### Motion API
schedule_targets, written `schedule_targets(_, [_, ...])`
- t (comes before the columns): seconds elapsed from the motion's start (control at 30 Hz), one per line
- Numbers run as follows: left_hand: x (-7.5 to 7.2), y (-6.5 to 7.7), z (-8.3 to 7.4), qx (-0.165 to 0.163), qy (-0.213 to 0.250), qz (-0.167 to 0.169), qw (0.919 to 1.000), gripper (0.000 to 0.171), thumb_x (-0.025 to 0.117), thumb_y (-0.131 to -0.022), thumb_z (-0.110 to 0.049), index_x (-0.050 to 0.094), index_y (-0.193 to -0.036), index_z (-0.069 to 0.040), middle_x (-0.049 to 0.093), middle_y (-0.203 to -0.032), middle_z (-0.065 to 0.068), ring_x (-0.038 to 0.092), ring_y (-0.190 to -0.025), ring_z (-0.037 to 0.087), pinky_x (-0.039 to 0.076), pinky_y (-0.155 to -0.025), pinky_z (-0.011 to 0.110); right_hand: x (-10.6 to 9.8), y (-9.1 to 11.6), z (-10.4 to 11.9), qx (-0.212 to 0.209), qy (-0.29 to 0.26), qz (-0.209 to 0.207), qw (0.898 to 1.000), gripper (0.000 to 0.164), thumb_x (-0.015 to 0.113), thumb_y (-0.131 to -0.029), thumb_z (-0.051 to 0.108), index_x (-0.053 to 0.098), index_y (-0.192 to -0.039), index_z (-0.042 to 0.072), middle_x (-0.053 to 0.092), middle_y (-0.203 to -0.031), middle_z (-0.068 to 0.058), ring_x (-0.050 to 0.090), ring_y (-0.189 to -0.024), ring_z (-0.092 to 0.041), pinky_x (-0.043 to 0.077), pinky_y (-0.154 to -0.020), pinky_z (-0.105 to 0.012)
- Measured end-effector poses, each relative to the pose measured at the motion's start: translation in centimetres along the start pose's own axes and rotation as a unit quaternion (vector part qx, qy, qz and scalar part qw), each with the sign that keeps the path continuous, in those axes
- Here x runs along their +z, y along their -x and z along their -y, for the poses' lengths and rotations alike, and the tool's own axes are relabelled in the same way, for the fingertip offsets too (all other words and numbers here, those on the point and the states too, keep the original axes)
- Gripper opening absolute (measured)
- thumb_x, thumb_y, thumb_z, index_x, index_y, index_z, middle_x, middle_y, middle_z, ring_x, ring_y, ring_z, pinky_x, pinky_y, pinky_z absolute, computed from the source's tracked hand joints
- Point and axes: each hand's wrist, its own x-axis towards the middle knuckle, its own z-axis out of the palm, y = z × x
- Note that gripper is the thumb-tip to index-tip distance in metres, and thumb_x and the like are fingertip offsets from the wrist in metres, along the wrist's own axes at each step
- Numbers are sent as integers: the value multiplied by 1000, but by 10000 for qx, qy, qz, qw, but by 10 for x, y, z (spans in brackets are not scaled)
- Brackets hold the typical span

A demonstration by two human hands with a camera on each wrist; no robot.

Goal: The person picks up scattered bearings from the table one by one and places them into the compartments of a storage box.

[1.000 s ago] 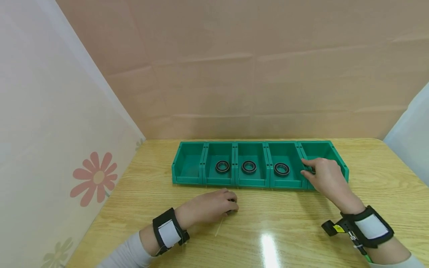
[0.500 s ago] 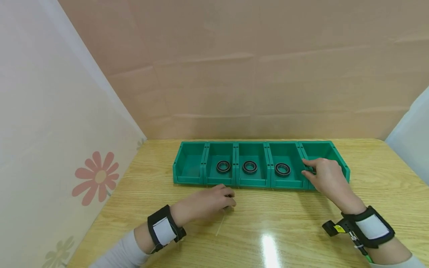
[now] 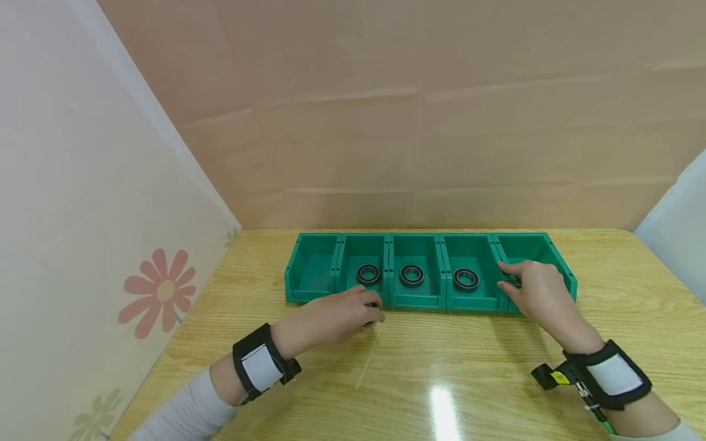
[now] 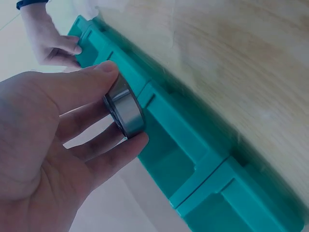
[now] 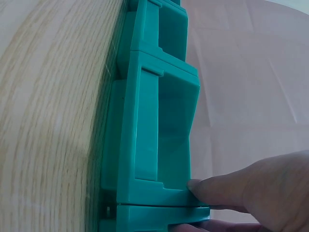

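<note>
My left hand (image 3: 336, 317) pinches a ball bearing (image 4: 129, 113) between thumb and fingertips. The left wrist view shows its shiny steel outer ring tilted, just over the front of the green bins. From above, that hand overlaps the front lip of the second bin (image 3: 361, 248) from the left. My right hand (image 3: 543, 297) grips the walls where the two rightmost bins meet, its thumb (image 5: 205, 189) on the inner side of one bin and fingers in the other. One bearing (image 3: 368, 274) lies in the second bin, another bearing (image 3: 411, 275) in the third, another bearing (image 3: 466, 280) in the fourth.
The green bins stand side by side in a row on the wooden table (image 3: 441, 355). The leftmost bin (image 3: 313, 263) holds nothing visible. Behind rises a brown paper-like wall (image 3: 413, 122); a white flowered panel (image 3: 110, 184) borders the left side.
My left hand has moved up and slightly left with the bearing, from the table toward the second bin's front. The right hand keeps its grip at the right bins.
</note>
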Motion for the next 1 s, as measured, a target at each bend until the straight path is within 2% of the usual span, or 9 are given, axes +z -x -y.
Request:
schedule_targets(0.2, [-2, 0, 2, 33, 15, -7, 10000, 35, 63, -98, -17, 64, -132, -22, 58, -139, 0, 53, -126, 19, 51, -100, 24, 0, 0, 0, 64, 3, 32, 10000, 41, 74, -87, 10, 65, -122, -9, 45, -52, -2, 30, -36, -13, 24, -37, -23])
schedule_targets(0.4, [0, 3, 4, -11, -41, -153, 9999, 36, 63, -98, -19, 63, -133, -21, 58, -139, 0, 53, -128, 19, 51, -101, 24, 1, -1, 0, 87, 8, 38, 10000, 41, 74, -87, 10, 66, -122, -8, 47, -54, -3, 30, -36, -13, 24, -38, -23])
schedule_targets(0.6, [-2, 5, 13, -75, -49, -460, 9989, 35, 65, -96, -19, 65, -131, -20, 59, -139, 2, 53, -127, 21, 53, -99, 26, 1, 0, 0, 52, -10, -18, 10000, 41, 74, -86, 9, 66, -122, -9, 46, -54, -3, 30, -36, -13, 24, -38, -24])
schedule_targets(0.83, [-4, 9, 28, -265, 270, -728, 9966, 36, 68, -94, -16, 66, -130, -18, 59, -138, 5, 53, -125, 23, 53, -99, 29, 0, 0, 0, 76, 7, 24, 10000, 41, 74, -87, 9, 65, -123, -9, 45, -51, -2, 30, -36, -14, 24, -37, -24])
schedule_targets(1.0, [-7, 15, 43, -311, 389, -1210, 9914, 34, 68, -94, -13, 67, -128, -14, 61, -133, 8, 56, -121, 25, 54, -96, 31, 1, 0, -1, 46, 5, 26, 10000, 41, 74, -87, 10, 65, -123, -9, 45, -52, -2, 30, -35, -14, 24, -37, -23])
